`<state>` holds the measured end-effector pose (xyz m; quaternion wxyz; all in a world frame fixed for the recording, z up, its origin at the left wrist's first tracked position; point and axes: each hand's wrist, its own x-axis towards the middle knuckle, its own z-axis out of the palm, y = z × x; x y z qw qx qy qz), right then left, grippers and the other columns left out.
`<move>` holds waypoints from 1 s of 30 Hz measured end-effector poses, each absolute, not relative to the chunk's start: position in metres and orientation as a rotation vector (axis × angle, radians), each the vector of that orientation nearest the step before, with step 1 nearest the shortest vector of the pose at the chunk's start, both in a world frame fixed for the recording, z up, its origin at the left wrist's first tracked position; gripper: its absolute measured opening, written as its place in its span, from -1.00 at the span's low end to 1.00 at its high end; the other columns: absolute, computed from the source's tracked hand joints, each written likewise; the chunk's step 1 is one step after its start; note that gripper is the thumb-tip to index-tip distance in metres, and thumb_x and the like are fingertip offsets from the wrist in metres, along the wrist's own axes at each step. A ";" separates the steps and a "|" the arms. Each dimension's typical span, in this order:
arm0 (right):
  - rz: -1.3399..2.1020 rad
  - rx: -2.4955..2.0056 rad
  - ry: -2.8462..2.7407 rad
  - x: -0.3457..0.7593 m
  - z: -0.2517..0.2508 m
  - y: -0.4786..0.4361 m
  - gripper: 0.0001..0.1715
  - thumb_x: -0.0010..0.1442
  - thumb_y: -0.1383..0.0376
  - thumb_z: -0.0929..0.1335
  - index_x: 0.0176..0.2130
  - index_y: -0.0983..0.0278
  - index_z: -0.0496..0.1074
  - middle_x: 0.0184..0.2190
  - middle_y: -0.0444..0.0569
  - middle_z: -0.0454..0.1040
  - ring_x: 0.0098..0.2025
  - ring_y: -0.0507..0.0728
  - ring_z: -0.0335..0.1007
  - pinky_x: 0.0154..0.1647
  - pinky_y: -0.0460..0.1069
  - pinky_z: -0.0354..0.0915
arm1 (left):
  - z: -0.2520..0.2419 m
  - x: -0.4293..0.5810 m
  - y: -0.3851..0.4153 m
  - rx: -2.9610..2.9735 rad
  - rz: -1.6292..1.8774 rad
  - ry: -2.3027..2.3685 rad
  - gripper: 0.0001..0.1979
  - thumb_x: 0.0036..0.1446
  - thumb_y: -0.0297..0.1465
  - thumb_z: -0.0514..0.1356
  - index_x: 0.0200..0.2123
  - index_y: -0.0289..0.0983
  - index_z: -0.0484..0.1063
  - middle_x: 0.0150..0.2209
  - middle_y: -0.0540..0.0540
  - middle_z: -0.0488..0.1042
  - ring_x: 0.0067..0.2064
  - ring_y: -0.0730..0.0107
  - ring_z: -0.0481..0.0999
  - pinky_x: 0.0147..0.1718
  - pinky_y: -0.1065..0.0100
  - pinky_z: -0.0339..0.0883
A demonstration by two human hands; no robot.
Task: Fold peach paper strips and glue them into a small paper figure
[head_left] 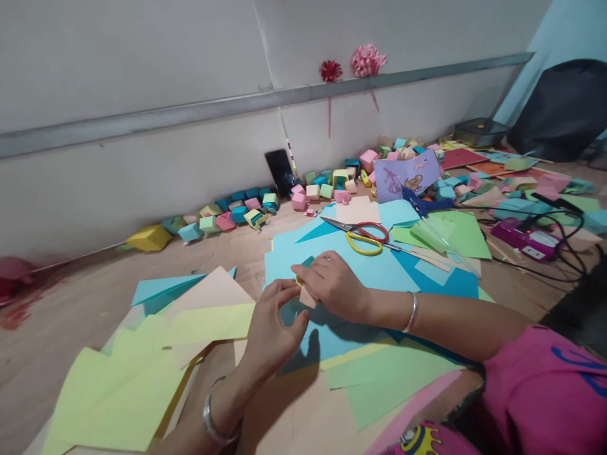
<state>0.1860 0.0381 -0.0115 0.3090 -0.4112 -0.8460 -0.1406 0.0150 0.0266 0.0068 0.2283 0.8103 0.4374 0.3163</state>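
A small folded paper piece (pixel 307 297), peach with yellow and teal parts, is between my hands above the blue sheets. My right hand (pixel 337 287) is closed on it, its fingers covering much of it. My left hand (pixel 275 322) reaches in from the near left; its fingertips press on the piece and its thumb curves round just under it. Beyond my right hand lie scissors (pixel 364 237) with one red and one yellow handle, on light blue paper (pixel 294 249). Yellow sheets (pixel 123 392) are spread left of my left hand.
Several small paper cubes (pixel 239 213) line the wall. A dark phone (pixel 281 172) leans there. To the right are a blue glue gun (pixel 422 201), a purple power strip (pixel 526 239) with black cables, and green sheets (pixel 462 234). A dark bag (pixel 559 107) stands far right.
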 end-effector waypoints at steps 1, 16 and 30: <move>-0.386 -1.085 -2.233 0.186 -0.012 0.038 -0.65 0.28 0.42 0.21 0.03 0.46 0.35 -0.46 -0.02 0.46 -0.35 0.14 0.33 -0.23 0.08 0.08 | 0.007 0.015 0.026 2.221 0.877 1.204 -0.78 -0.06 -0.39 0.20 -0.29 -0.32 0.48 -0.22 -0.19 0.47 -0.10 0.08 0.48 -0.11 0.06 0.39; -0.263 -0.954 -2.152 0.190 -0.009 0.043 -0.56 0.36 0.26 0.18 0.12 0.48 0.27 -0.38 0.05 0.50 -0.25 0.17 0.36 -0.22 0.09 0.16 | 0.020 0.012 0.034 2.010 0.869 1.213 -0.77 0.08 -0.21 0.22 -0.34 -0.25 0.55 -0.15 -0.19 0.56 -0.03 0.07 0.48 0.04 0.06 0.27; 0.030 -0.816 -2.167 0.201 0.014 0.047 -0.53 0.25 0.27 0.28 0.13 0.35 0.26 0.04 0.13 0.43 0.08 0.19 0.30 0.04 0.13 0.26 | 0.018 0.008 0.050 1.350 0.930 1.097 -0.75 0.07 -0.18 0.26 -0.32 -0.26 0.51 -0.25 -0.13 0.54 -0.14 0.22 0.49 -0.18 0.30 0.34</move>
